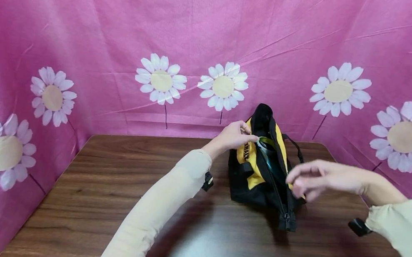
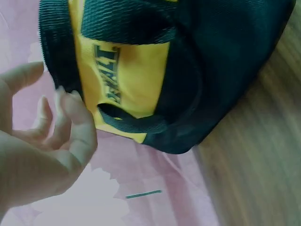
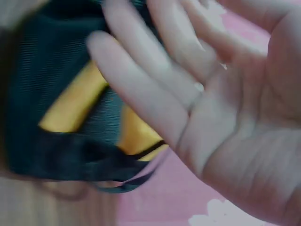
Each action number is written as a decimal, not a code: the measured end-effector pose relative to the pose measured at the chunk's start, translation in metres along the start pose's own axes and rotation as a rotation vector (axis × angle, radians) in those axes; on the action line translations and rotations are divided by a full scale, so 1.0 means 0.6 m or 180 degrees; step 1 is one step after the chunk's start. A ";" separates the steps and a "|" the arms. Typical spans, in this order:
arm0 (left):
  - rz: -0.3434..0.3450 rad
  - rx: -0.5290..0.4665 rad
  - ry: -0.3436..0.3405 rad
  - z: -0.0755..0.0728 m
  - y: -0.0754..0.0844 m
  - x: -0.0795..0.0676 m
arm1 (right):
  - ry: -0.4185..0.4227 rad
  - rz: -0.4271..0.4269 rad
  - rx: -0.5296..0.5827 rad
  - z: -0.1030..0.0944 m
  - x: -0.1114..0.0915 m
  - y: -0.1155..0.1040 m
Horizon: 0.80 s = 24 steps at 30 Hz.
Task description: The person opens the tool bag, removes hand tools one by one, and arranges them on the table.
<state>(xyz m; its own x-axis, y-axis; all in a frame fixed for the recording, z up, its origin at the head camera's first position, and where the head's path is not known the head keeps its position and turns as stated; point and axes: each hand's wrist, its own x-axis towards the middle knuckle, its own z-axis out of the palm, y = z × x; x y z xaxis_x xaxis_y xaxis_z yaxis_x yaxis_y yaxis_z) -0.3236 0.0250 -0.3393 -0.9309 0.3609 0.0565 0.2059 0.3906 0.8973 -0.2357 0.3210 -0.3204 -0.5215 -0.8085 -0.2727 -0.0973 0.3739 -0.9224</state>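
The soft black-and-yellow fabric bag with a zipped mouth (image 1: 255, 179) stands on the brown wood-grain counter (image 1: 127, 195), its mouth parted and a shiny greenish item (image 1: 269, 154) showing inside. Handling the mouth well likely means steadying one rim while easing the other outward, since such limp walls may fold inward; the black zip pull (image 1: 286, 216) at the near end is best kept clear of snagging.

The bag lies between the hands. The left hand (image 1: 232, 137) is at its left rim, fingers loosely bent with a gap to the thumb; whether they press the cloth is unclear. The right hand (image 1: 323, 175), blurred, has its loosely spread fingers beside the right rim, gripping nothing visible; contact cannot be told.
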 end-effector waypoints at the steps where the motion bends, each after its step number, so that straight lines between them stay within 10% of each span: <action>1: 0.0108 0.0098 0.0040 -0.003 0.003 -0.001 | 0.0267 0.0005 -0.0142 -0.008 0.004 -0.010; 8: 0.0416 0.0688 -0.0243 0.003 0.018 -0.021 | 0.1353 0.0109 -0.0498 -0.033 0.053 -0.027; 24: -0.0341 0.1429 -0.0747 0.044 0.007 -0.051 | 0.1195 0.0366 -0.1153 -0.013 0.100 0.039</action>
<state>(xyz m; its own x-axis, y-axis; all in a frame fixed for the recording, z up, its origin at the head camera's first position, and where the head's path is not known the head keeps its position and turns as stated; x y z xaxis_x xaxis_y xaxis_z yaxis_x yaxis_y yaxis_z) -0.2865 0.0382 -0.3489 -0.8717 0.4591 -0.1713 0.2703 0.7421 0.6134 -0.2759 0.2851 -0.3563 -0.8070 -0.5596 -0.1885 -0.2734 0.6371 -0.7206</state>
